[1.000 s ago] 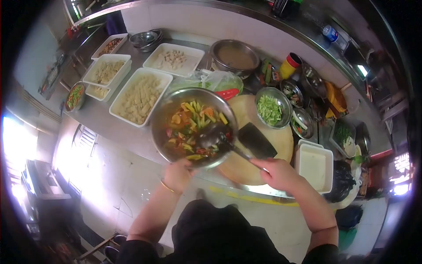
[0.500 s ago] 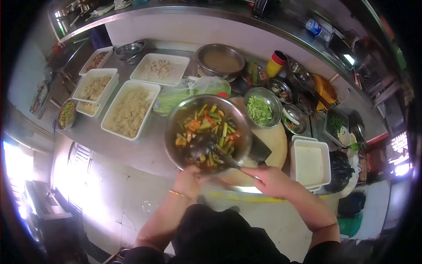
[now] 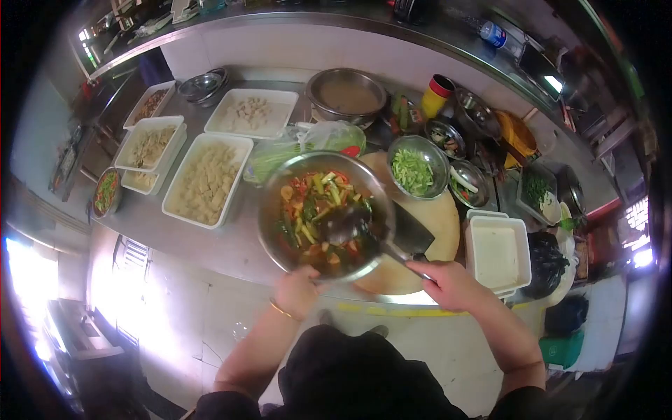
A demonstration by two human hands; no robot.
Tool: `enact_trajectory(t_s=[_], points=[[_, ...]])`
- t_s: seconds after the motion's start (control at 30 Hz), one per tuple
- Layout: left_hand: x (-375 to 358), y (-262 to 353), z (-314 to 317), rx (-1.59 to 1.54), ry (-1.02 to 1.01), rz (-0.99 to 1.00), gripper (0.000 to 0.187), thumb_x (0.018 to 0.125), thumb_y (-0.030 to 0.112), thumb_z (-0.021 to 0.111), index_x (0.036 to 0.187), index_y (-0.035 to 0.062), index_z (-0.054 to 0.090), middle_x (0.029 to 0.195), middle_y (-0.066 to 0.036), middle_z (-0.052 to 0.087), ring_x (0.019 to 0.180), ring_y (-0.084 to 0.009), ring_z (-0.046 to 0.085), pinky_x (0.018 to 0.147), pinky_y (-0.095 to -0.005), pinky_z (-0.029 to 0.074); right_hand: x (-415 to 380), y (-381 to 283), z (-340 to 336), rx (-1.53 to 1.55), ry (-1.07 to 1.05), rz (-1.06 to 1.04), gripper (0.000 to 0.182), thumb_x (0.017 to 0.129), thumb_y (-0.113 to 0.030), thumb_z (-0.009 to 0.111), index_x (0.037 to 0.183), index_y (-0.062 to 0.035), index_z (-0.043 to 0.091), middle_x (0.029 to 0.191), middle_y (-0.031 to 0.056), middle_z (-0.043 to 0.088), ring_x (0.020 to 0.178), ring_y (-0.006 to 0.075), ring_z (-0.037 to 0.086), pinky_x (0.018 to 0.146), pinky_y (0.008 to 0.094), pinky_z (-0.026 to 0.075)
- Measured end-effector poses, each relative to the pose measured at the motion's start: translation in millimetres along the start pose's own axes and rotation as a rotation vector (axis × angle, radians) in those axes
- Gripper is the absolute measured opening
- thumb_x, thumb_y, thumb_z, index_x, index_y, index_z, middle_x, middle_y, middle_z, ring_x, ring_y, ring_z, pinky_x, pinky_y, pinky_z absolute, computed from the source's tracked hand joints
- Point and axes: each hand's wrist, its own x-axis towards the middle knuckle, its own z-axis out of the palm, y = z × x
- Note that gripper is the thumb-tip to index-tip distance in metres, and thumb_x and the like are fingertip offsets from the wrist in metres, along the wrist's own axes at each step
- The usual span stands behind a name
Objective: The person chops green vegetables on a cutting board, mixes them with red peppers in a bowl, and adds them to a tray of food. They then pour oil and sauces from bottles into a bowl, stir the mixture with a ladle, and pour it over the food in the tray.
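Note:
My left hand (image 3: 299,289) grips the near rim of a large steel bowl (image 3: 269,210), held up over the counter's front edge. The bowl holds mixed cut vegetables (image 3: 315,210) in green, orange and red. My right hand (image 3: 448,281) is closed on the handle of a dark ladle (image 3: 346,224), whose scoop sits among the vegetables at the bowl's right side. A gold bangle circles my left wrist.
A round wooden chopping board (image 3: 437,217) with a cleaver (image 3: 413,234) lies behind the bowl. White trays of cubed food (image 3: 203,178) sit to the left, a steel bowl of green pieces (image 3: 416,168) behind, and an empty white tub (image 3: 497,255) to the right.
The ladle's scoop has shifted from the bowl's lower left to its right side, turning the vegetables. The view has drifted slightly; both hands keep their grips.

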Motion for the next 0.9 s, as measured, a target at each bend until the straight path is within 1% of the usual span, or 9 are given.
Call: enact_trajectory(t_s=[0.13, 0.2, 0.3, 0.43, 0.57, 0.63, 0.7, 0.77, 0.9], points=[[4.3, -4.0, -2.9, 0.363, -0.020, 0.040, 0.040, 0.085, -0.008, 0.042, 0.125, -0.0088, 0.042, 0.123, -0.023, 0.056, 0.108, -0.0379, 0.062, 0.086, -0.0537, 0.058, 1.1, -7.5, 11.5, -0.022, 0.005, -0.034, 0.048, 0.085, -0.011, 0.057, 0.133, -0.0149, 0.057, 0.095, 0.0203, 0.066, 0.080, 0.0393, 0.065, 0.073, 0.0465, 0.052], [-0.2, 47.0, 34.0, -0.458, 0.187, -0.194, 0.039, 0.085, -0.008, 0.041, 0.124, -0.0085, 0.043, 0.123, -0.022, 0.057, 0.107, -0.0388, 0.062, 0.087, -0.0576, 0.056, -12.9, -14.3, -3.2, -0.070, -0.081, 0.054, 0.047, 0.085, -0.010, 0.057, 0.132, -0.0122, 0.057, 0.093, 0.0205, 0.065, 0.079, 0.0395, 0.065, 0.073, 0.0465, 0.052], [-0.2, 39.6, 27.5, -0.422, 0.121, -0.231, 0.021, 0.085, -0.002, 0.058, 0.105, -0.0024, 0.055, 0.099, -0.015, 0.058, 0.092, -0.0316, 0.064, 0.077, -0.0431, 0.060, -17.6, 2.7, -12.2, -0.054, 0.001, 0.031, 0.048, 0.085, -0.010, 0.057, 0.133, -0.0136, 0.057, 0.092, 0.0207, 0.065, 0.079, 0.0395, 0.065, 0.073, 0.0469, 0.052], [-39.5, 45.1, 89.3, -0.387, 0.101, -0.226, 0.019, 0.085, -0.002, 0.057, 0.104, -0.0063, 0.056, 0.106, -0.016, 0.059, 0.097, -0.0295, 0.064, 0.084, -0.0423, 0.060, -17.7, -0.9, 2.3, 0.000, 0.034, 0.046, 0.049, 0.085, -0.010, 0.057, 0.134, -0.0162, 0.057, 0.094, 0.0210, 0.066, 0.080, 0.0393, 0.065, 0.073, 0.0468, 0.052], [17.8, 10.1, 23.1, 0.034, -0.112, -0.032, 0.045, 0.083, -0.005, 0.045, 0.128, 0.0010, 0.047, 0.128, -0.017, 0.057, 0.104, -0.0373, 0.064, 0.075, -0.0528, 0.060, -48.4, 9.9, -11.5, -0.066, -0.100, 0.087, 0.050, 0.085, -0.009, 0.054, 0.134, -0.0153, 0.057, 0.095, 0.0226, 0.066, 0.079, 0.0395, 0.065, 0.072, 0.0470, 0.052], [-9.8, 49.7, 74.8, -0.296, 0.068, -0.172, 0.043, 0.082, -0.006, 0.046, 0.125, 0.0013, 0.049, 0.128, -0.017, 0.057, 0.102, -0.0375, 0.065, 0.071, -0.0512, 0.060, -52.8, 24.6, -12.6, -0.019, 0.040, 0.096, 0.050, 0.086, -0.010, 0.053, 0.135, -0.0181, 0.056, 0.094, 0.0223, 0.066, 0.078, 0.0393, 0.065, 0.072, 0.0476, 0.052], [-11.8, 14.5, 77.3, 0.052, 0.040, -0.095, 0.040, 0.084, -0.004, 0.045, 0.124, -0.0002, 0.049, 0.122, -0.018, 0.059, 0.105, -0.0363, 0.063, 0.077, -0.0498, 0.059, -61.5, 36.6, -9.3, 0.011, 0.120, 0.091, 0.050, 0.086, -0.012, 0.052, 0.135, -0.0198, 0.056, 0.094, 0.0218, 0.066, 0.078, 0.0394, 0.065, 0.072, 0.0478, 0.052], [-34.6, 38.7, 138.6, -0.144, 0.073, -0.288, 0.038, 0.086, -0.004, 0.043, 0.123, -0.0019, 0.049, 0.118, -0.018, 0.059, 0.106, -0.0357, 0.062, 0.083, -0.0502, 0.058, -67.4, 40.1, -2.9, 0.022, 0.137, 0.059, 0.049, 0.086, -0.013, 0.053, 0.135, -0.0203, 0.056, 0.093, 0.0211, 0.067, 0.078, 0.0397, 0.065, 0.072, 0.0475, 0.052], [23.4, -19.9, 95.0, 0.016, -0.146, -0.112, 0.036, 0.087, -0.003, 0.043, 0.122, -0.0010, 0.049, 0.118, -0.018, 0.059, 0.106, -0.0354, 0.061, 0.090, -0.0533, 0.053, -123.2, 53.9, -30.1, 0.027, 0.057, 0.111, 0.051, 0.086, -0.009, 0.055, 0.135, -0.0196, 0.056, 0.089, 0.0191, 0.066, 0.075, 0.0383, 0.065, 0.068, 0.0466, 0.051]])
